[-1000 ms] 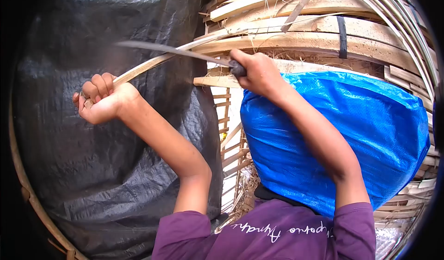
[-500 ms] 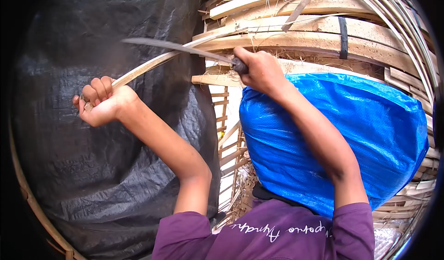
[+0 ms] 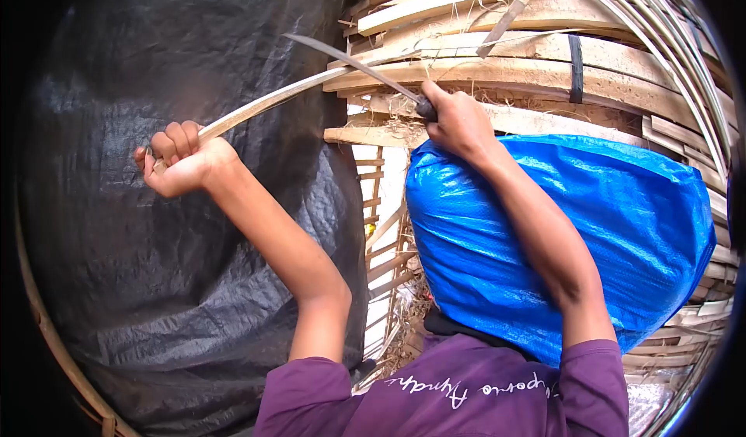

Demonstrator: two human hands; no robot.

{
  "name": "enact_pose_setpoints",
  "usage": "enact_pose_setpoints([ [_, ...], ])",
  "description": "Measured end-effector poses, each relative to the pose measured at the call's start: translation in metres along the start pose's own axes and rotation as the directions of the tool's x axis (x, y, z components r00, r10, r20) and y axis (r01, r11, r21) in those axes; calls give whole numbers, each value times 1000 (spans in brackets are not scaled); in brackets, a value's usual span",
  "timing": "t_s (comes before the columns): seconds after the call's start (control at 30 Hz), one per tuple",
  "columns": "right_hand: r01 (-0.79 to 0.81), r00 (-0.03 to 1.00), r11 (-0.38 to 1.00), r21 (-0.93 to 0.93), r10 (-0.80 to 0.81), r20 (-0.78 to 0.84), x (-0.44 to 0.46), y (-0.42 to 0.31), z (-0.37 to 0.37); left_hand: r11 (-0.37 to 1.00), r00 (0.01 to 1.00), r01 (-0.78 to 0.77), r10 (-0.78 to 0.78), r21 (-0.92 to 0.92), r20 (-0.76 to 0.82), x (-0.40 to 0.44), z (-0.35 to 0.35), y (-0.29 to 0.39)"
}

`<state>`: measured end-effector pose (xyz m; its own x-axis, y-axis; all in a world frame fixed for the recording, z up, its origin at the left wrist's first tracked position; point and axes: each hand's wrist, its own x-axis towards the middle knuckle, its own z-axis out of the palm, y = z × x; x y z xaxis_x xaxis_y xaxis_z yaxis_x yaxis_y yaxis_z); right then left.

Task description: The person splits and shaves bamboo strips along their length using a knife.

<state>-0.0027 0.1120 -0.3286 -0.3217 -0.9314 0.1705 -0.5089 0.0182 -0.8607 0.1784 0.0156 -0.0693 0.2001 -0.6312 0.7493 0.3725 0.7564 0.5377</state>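
Curling fingers (image 3: pixel 184 136) tight, our left hand (image 3: pixel 189 161) holds the wood strip (image 3: pixel 268 99) toward eleven o'clock; our right hand's (image 3: pixel 460 126) fingers clutch the knife (image 3: pixel 369 70) near twelve. The strip looks thin already, not cut through.

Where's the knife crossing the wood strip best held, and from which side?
Probably by its dark handle, coming from the lower right: the long, thin blade points up and left from there, across the strip, so that side looks safest.
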Motion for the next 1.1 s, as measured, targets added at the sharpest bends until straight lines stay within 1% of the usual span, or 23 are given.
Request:
enact_pose_setpoints([
  [0.07,74,994,994,83,-67,-88,3,6,9,999,1000,-1,1,42,-11,3,-1,-2],
  [0.13,-70,991,994,79,78,-106,-2,25,19,998,998,-43,44,37,-38,6,0,-5],
  [0.17,-195,971,980,30,197,-137,-2,49,33,999,997,-19,23,50,-78,9,-2,-5],
  [0.2,-320,939,947,-26,313,-140,-6,53,28,999,1000,8,-7,35,-28,13,-4,-7],
  [0.27,-284,955,951,-122,271,-118,-4,52,26,996,997,64,-61,-58,39,21,-3,-9],
  [0.33,-275,957,955,-112,261,-123,-8,54,28,997,999,-20,23,75,-35,10,22,-9],
  [0.4,-280,956,955,-98,268,-122,-5,50,24,996,1000,-10,11,84,-9,11,28,-11],
  [0.47,-268,958,962,-56,260,-124,-5,45,17,995,999,-47,48,90,-4,12,35,-12],
  [0.53,-201,978,980,1,201,-60,-7,34,4,991,998,-48,52,126,-31,10,37,-9],
  [0.57,-134,987,990,-30,131,-96,-8,24,3,990,999,-31,36,134,-34,13,34,-10],
  [0.6,-82,993,996,-42,78,-92,-7,14,-1,990,999,-13,18,143,-39,16,30,-12],
  [0.67,-40,989,996,-82,27,-148,-5,20,12,986,1000,27,-25,163,-15,24,23,-16],
  [0.73,-147,968,988,-50,134,-212,-9,47,28,987,998,22,-12,159,-68,30,21,-20],
  [0.77,-267,961,948,-175,248,-124,-11,59,29,989,998,65,-65,135,2,39,13,-23],
  [0.8,-243,968,950,-197,225,-110,-12,58,27,989,999,48,-45,138,-27,39,17,-23],
  [0.87,-245,966,944,-222,218,-142,-10,57,27,994,999,41,-44,104,26,39,21,-24],
  [0.9,-272,960,947,-168,255,-118,-9,58,25,993,998,48,-51,112,31,35,22,-21],
  [0.93,-280,957,946,-165,261,-128,-7,63,25,995,995,44,-53,90,90,32,28,-21],
  [0.97,-293,952,955,-46,287,-105,-5,69,25,997,989,39,-48,64,143,30,31,-20],
  [1.0,-301,949,951,72,306,-76,-5,66,20,998,989,39,-46,56,143,27,31,-17],
  [1.03,-303,947,944,128,313,-67,-3,64,15,998,977,55,-59,26,205,26,29,-15],
  [1.07,-298,948,946,128,309,-75,-1,60,13,997,961,72,-69,-1,269,25,27,-13],
  [1.1,-243,962,959,145,257,-89,-1,50,9,997,964,73,-63,-31,259,24,26,-13],
])
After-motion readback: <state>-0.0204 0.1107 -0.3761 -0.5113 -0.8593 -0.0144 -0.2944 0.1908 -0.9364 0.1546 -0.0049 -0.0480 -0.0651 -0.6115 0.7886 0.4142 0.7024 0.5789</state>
